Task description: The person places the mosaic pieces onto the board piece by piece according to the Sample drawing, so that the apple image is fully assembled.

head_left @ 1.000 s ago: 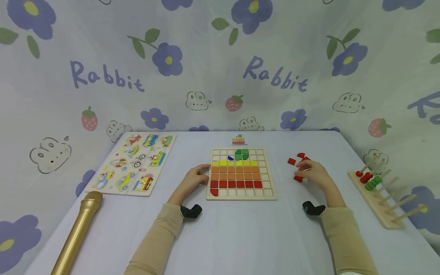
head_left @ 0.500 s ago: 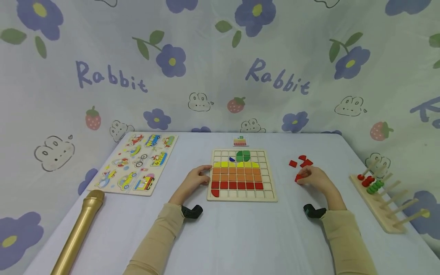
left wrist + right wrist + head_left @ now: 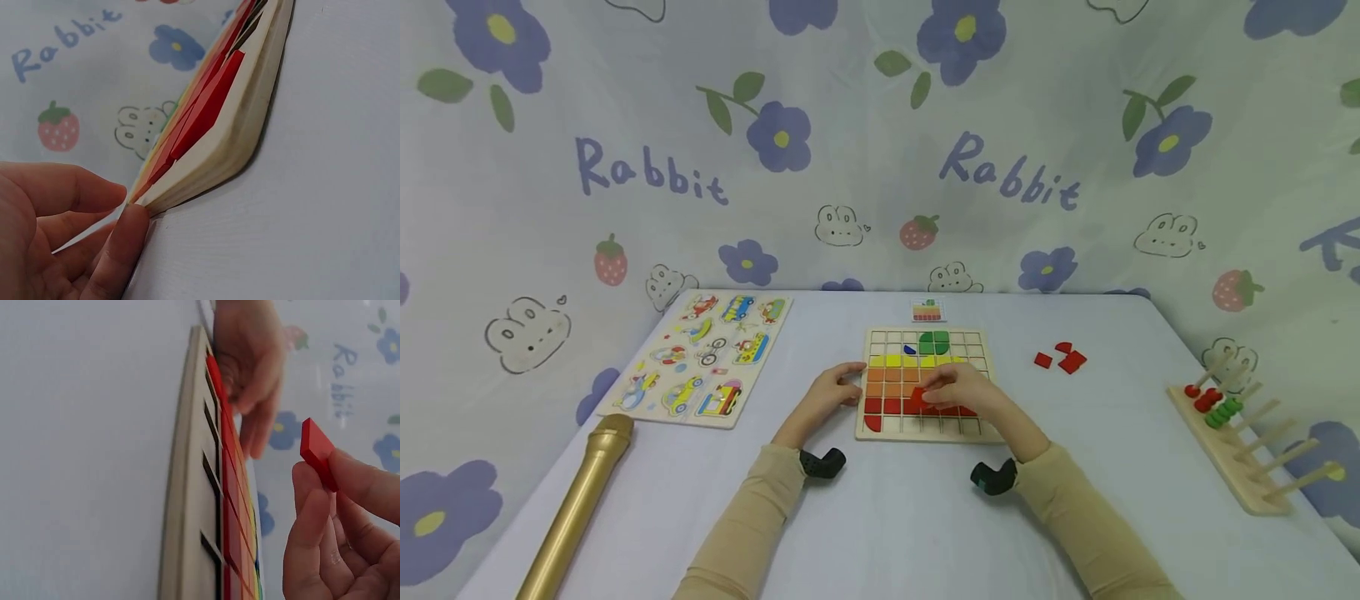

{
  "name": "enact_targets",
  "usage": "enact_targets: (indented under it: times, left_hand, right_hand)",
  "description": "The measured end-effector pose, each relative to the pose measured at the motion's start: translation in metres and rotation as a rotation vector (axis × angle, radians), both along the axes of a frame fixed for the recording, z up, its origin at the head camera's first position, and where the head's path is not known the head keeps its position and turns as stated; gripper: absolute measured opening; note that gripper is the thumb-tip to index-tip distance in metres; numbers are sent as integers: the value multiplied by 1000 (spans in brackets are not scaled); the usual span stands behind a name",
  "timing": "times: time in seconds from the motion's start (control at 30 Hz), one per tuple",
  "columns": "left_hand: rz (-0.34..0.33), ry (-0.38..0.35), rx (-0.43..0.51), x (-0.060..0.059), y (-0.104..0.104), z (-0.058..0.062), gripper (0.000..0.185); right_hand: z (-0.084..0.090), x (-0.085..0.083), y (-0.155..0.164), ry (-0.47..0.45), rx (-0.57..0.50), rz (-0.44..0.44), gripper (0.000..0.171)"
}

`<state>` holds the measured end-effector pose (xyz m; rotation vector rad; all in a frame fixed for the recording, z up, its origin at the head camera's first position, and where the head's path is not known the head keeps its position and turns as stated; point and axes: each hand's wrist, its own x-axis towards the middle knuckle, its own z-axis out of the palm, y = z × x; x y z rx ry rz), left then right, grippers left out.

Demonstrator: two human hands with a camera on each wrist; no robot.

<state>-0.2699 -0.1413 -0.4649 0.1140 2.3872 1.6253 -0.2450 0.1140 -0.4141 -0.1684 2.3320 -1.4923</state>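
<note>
Grid puzzle board (image 3: 992, 367): mid-table, partly filled. Left hand (image 3: 829, 393) braces its left edge, fingertips pressed on, fingers lightly bent, so it won't slide. Right hand (image 3: 958, 388) pinches a red tile (image 3: 317, 450) (clear of the cells) above the board's red row. Spare red tiles (image 3: 1060, 358) lie to the right.

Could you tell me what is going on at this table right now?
A person is filling a grid board with colored tiles. The right hand pinches a red tile above the board's red row, while the left hand rests against the board's left edge. Three more red tiles lie to the right.
</note>
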Motion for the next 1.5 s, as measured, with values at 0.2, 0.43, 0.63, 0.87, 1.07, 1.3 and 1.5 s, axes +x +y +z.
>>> enact_targets:
  times: [0.2, 0.43, 0.63, 0.87, 1.07, 1.3, 1.5]
  left_hand:
    - [1, 5, -9, 0, 1, 2, 54]
    - [2, 7, -6, 0, 0, 1, 54]
    - [-8, 17, -8, 0, 2, 1, 54]
    - [-1, 22, 5, 1, 1, 0, 53]
    - [-4, 30, 21, 2, -2, -2, 52]
    - [-1, 33, 4, 1, -3, -3, 52]
    - [2, 17, -15, 0, -2, -5, 53]
  right_hand:
    - [-12, 3, -35, 133, 138, 92, 8]
    - [-19, 8, -46, 238, 255, 153, 6]
    - [-19, 14, -49, 263, 297, 184, 7]
    - [-13, 11, -38, 272, 228, 116, 4]
    - [0, -6, 21, 309, 192, -65, 17]
    - [-7, -24, 116, 337, 252, -301, 32]
    - [-14, -30, 152, 275, 478, -269, 48]
